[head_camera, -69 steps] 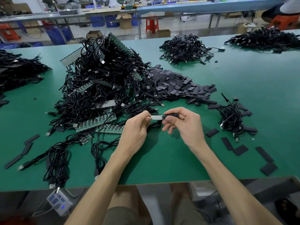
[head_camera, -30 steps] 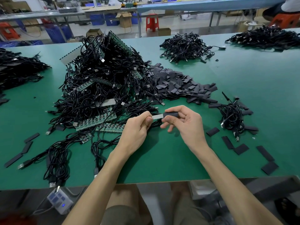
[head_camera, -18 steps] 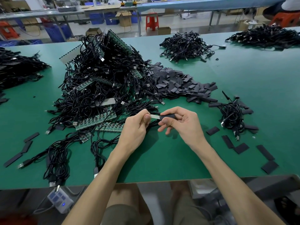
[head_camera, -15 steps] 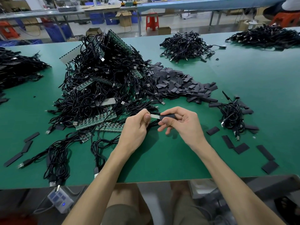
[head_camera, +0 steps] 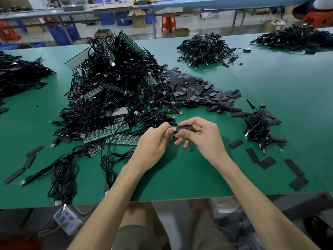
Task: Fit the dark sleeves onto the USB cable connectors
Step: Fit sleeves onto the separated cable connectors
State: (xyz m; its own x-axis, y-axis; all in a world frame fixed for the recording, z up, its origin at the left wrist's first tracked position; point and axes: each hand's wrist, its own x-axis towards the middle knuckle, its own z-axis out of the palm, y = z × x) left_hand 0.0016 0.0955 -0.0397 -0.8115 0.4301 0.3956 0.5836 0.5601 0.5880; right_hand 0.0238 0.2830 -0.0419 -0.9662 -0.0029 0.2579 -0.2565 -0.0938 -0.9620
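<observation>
Head view: over the green bench [head_camera: 180,174], the left hand [head_camera: 153,143] pinches the metal connector [head_camera: 174,129], and the right hand [head_camera: 203,136] pinches the dark sleeve [head_camera: 185,127], now almost fully over it, only a sliver of metal showing. Best keep sleeve and plug in one line and push straight, no twisting, or the mouth may snag. Both forearms reach in from below, wrists level, the right hand's spare fingers curled loosely beneath. Loose sleeves [head_camera: 201,91] wait beside the cable heap [head_camera: 111,91].

Both forearms are bare to the bottom edge of the frame, with no sleeves, watch or rings on the left hand [head_camera: 153,143] or right hand [head_camera: 205,138]. Olive-brown shorts [head_camera: 137,237] cover the thighs at bottom centre.
</observation>
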